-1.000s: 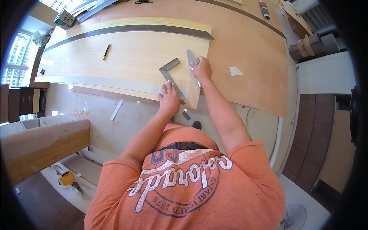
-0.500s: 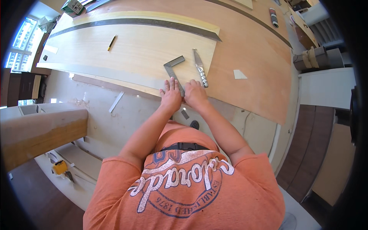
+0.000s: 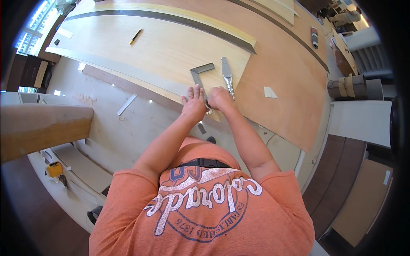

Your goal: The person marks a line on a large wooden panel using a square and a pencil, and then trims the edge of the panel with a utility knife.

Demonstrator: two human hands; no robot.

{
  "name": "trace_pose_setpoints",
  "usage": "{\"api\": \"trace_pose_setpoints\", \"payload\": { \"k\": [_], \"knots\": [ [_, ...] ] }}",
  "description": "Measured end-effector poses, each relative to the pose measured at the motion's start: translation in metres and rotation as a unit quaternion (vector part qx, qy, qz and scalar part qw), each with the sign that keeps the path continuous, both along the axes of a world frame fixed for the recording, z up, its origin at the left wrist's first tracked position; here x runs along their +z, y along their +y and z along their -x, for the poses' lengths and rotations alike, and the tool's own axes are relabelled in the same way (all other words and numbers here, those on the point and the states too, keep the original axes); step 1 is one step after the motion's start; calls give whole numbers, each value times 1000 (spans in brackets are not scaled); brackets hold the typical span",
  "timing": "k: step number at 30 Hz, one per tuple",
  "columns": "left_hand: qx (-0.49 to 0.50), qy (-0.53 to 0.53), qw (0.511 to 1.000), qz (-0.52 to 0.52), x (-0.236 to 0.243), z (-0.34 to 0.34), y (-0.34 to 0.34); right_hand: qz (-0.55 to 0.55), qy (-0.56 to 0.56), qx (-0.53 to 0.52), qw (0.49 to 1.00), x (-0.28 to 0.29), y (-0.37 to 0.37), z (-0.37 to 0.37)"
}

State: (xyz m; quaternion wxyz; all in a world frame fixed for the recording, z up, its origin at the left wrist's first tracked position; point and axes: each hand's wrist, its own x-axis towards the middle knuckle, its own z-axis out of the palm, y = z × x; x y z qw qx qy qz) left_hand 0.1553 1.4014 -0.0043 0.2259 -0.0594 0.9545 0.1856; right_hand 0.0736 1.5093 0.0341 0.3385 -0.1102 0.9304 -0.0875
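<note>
My left hand [image 3: 194, 102] lies flat with fingers spread on a metal square [image 3: 197, 77] and the pale board [image 3: 158, 51], near the board's front edge. My right hand [image 3: 220, 99] is closed beside it over the square's lower end, on something mostly hidden; a small shiny piece [image 3: 209, 111] shows below its fingers. A silver tool with a flat tapered end [image 3: 226, 68] lies just beyond my right hand. A grey band [image 3: 124, 71] runs along the board's front edge. A yellow-and-black pencil-like tool [image 3: 136, 36] rests farther back on the board.
Under the board is a larger tan sheet [image 3: 282, 119] with a white scrap [image 3: 270, 92]. A long dark strip [image 3: 205, 32] and dark tube [image 3: 314, 37] lie behind. A wooden beam [image 3: 42, 128] stands left; dark panels [image 3: 324, 175] are at right. Another person [image 3: 347, 18] appears far back right.
My right hand left the silver tool, which now lies loose, and moved down-left beside my left hand at the square. My left hand stays on the square. The whole view has shifted.
</note>
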Motion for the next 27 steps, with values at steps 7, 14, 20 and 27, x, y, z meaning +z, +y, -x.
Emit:
{"api": "trace_pose_setpoints", "payload": {
  "k": [7, 14, 20, 27],
  "knots": [
    [-3, -2, 1000, 1, 4, -1, -2, 13, 46, -1, 999, -2, -4, -4],
    [-1, -5, 1000, -3, 7, 1, -1, 5, 22, -1, 1000, -4, -8, -1],
    [1, -4, 1000, -6, 4, 0, 1, 27, 13, -56, 998, -20, -14, -4],
    [3, -10, 1000, -8, 4, -1, -3, 163, 19, -105, 981, 2, 38, -1]
  ]
}}
